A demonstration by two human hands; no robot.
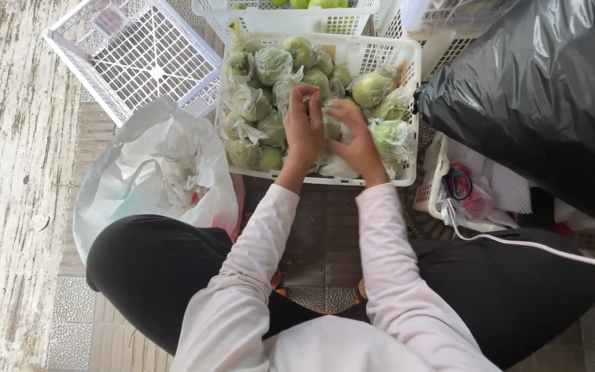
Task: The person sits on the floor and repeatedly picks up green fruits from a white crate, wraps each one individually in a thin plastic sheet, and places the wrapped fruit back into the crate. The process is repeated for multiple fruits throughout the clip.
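A white plastic crate [408,103] in front of me holds several green fruits, each wrapped in clear plastic. My left hand [303,125] and my right hand [354,138] are both over the crate's middle. Between them they pinch the clear plastic wrap of a green fruit [332,127], mostly hidden behind the fingers. Other wrapped fruits [372,88] lie packed around the hands.
An empty white crate [139,58] stands tilted at the back left. A white plastic bag [153,172] full of clear wrappers lies by my left knee. A big black plastic bag [538,89] fills the right. A small white basket [470,193] holds scissors.
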